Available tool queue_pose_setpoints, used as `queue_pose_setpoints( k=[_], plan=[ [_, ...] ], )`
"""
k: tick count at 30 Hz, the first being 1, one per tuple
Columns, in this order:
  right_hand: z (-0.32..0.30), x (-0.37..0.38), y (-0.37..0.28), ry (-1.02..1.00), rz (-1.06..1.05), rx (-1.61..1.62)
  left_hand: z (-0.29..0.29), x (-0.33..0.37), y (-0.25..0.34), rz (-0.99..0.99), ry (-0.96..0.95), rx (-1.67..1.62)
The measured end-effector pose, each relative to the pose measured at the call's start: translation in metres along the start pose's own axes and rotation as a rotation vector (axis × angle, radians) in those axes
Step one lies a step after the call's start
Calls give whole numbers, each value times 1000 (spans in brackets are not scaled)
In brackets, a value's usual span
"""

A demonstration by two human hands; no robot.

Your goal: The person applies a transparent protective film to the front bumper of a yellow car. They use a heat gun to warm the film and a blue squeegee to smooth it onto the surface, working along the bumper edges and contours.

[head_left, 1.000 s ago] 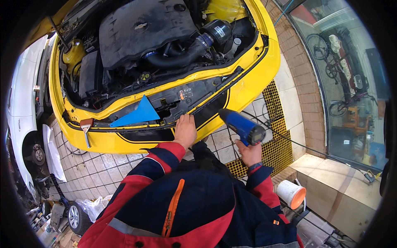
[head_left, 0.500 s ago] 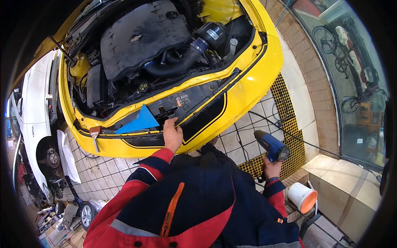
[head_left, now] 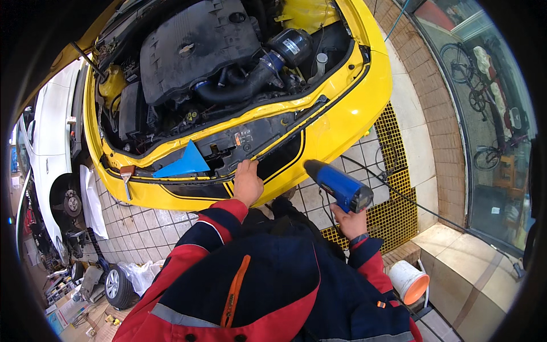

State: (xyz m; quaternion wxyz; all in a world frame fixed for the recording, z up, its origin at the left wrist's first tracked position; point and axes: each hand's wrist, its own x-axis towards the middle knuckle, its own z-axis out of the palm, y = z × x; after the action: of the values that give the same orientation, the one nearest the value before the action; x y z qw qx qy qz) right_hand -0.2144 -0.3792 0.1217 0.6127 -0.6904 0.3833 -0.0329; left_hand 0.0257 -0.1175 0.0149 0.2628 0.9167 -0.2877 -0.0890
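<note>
In my right hand [head_left: 350, 221] is a blue heat gun [head_left: 336, 183], gripped by its handle, its dark nozzle pointing left near the yellow bumper [head_left: 347, 128]. My left hand [head_left: 249, 181] rests at the bumper's top edge, beside a glossy black panel [head_left: 282, 159]. Its fingers are bent and pressed together; what they pinch, if anything, is hidden. Left of it, a blue triangular squeegee [head_left: 183, 162] lies on the front edge of the engine bay. Farther left, a small tool with a brown head and pale handle [head_left: 127, 178] hangs over the bumper.
The open engine bay holds a black engine cover [head_left: 196, 51]. A black cable [head_left: 421, 196] crosses the yellow floor grating [head_left: 393, 225]. A white bucket [head_left: 405, 282] stands at my right. A white car [head_left: 51, 131] and a loose wheel [head_left: 118, 286] are at the left.
My right hand has moved left and up, bringing the heat gun nearer the bumper. My left hand has shifted slightly right along the bumper edge.
</note>
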Motion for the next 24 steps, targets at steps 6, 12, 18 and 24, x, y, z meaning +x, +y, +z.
queue_pose_setpoints(
  k=[6, 12, 18, 24],
  plan=[
    [49, 28, -61, -206, -316, -164, 8, 3, 1, 20, 3, 107],
    [88, 38, -76, -327, -216, -578, 1, -5, -11, 5, 38, -70],
    [98, 18, -81, -276, -238, -529, -9, -29, -39, -26, 197, -280],
    [121, 18, -76, -166, -302, -552, -12, -28, -49, 108, 117, -165]
  ],
)
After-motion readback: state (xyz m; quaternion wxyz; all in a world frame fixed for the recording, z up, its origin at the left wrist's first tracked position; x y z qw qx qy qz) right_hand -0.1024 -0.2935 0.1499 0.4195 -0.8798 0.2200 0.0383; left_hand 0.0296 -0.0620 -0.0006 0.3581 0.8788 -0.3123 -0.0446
